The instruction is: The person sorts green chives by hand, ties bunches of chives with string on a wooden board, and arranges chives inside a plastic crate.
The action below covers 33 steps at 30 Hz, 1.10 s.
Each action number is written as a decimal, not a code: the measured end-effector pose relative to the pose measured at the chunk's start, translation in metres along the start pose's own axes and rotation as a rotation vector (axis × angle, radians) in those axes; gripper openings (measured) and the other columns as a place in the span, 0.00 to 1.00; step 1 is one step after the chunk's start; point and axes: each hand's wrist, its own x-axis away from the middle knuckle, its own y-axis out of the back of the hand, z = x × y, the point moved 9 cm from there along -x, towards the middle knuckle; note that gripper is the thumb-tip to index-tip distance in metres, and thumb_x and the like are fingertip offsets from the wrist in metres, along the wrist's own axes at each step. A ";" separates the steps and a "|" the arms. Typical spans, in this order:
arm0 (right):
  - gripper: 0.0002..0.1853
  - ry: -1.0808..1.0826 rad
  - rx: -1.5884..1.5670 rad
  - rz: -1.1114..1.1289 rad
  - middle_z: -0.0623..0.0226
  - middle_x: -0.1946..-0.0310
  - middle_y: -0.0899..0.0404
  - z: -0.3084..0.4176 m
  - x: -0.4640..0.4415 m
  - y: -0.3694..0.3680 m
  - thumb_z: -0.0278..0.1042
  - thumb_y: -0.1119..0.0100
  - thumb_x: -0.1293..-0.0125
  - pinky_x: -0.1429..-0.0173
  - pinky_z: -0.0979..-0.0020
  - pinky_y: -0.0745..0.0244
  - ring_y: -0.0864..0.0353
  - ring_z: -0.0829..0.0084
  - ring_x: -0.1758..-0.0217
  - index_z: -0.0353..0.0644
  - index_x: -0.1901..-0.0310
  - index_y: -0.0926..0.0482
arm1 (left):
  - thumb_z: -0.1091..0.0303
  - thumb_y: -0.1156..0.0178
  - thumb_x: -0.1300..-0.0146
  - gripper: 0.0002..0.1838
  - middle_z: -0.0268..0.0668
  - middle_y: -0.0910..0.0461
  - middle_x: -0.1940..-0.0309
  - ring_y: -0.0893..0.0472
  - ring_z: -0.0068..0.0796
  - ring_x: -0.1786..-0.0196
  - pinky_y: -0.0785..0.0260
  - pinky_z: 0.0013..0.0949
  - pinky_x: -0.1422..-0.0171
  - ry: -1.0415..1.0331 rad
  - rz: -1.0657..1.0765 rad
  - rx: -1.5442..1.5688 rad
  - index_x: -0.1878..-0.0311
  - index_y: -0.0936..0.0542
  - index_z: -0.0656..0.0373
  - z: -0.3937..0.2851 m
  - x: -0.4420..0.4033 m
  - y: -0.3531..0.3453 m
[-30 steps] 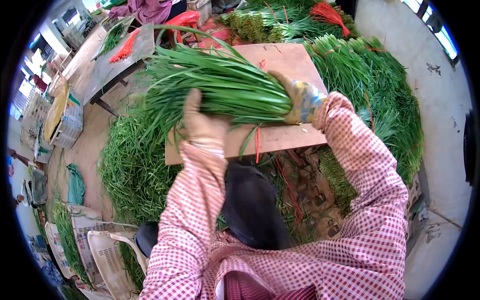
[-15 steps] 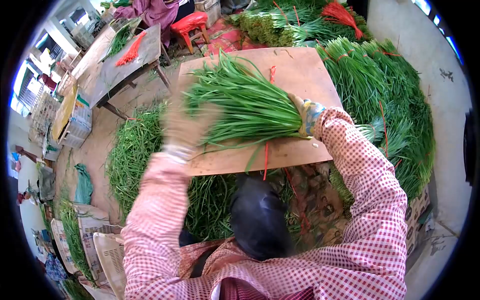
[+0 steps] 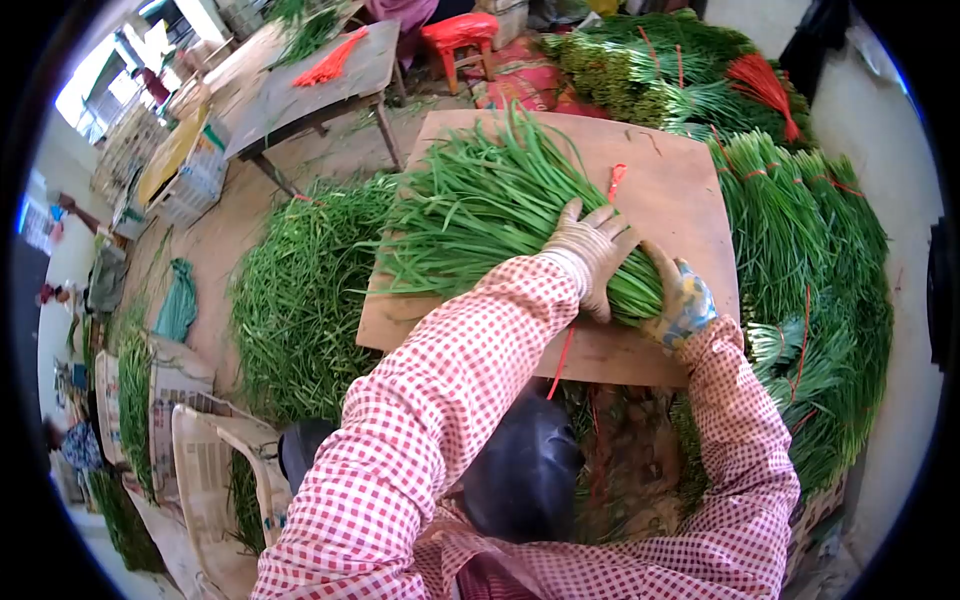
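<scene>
A loose bundle of long green leafy stalks (image 3: 490, 210) lies across the tan board (image 3: 680, 200), leaf tips to the left, cut ends to the right. My left hand (image 3: 592, 250), in a pale glove, rests on top of the bundle near its cut ends, fingers spread. My right hand (image 3: 680, 300), in a glove with a blue and yellow pattern, is cupped round the right end of the stalks. A red tie (image 3: 617, 182) runs under the bundle, and its other end hangs over the board's front edge.
Tied green bundles (image 3: 790, 230) are heaped at the right, with red ties (image 3: 762, 90) on the far pile. Loose greens (image 3: 310, 300) lie left of the board. Behind stand a grey table (image 3: 330, 80) and a red stool (image 3: 460, 32); a white basket (image 3: 225, 500) is at lower left.
My left hand has moved right from the leafy side onto the bundle near my right hand. The view has shifted, so the board sits further right and lower.
</scene>
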 end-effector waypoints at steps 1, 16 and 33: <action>0.53 0.077 -0.044 -0.130 0.43 0.42 0.31 0.006 0.002 0.005 0.34 0.26 0.59 0.38 0.58 0.27 0.25 0.45 0.42 0.50 0.28 0.44 | 0.38 0.25 0.68 0.64 0.40 0.42 0.28 0.48 0.39 0.23 0.60 0.57 0.24 0.000 0.038 0.007 0.26 0.45 0.51 -0.001 0.001 -0.002; 0.63 0.015 0.485 -0.155 0.43 0.30 0.44 0.073 0.012 0.054 0.52 0.20 0.64 0.24 0.48 0.50 0.49 0.50 0.24 0.38 0.28 0.48 | 0.42 0.26 0.61 0.56 0.38 0.34 0.33 0.40 0.36 0.27 0.59 0.61 0.25 0.063 0.096 0.141 0.28 0.41 0.50 0.003 0.006 -0.005; 0.63 0.047 0.027 0.106 0.43 0.39 0.31 0.024 -0.028 0.002 0.46 0.19 0.65 0.31 0.58 0.33 0.31 0.48 0.35 0.37 0.28 0.48 | 0.67 0.39 0.46 0.18 0.40 0.21 0.52 0.23 0.42 0.45 0.29 0.42 0.40 -0.322 -0.664 0.509 0.51 0.22 0.59 -0.026 0.175 -0.046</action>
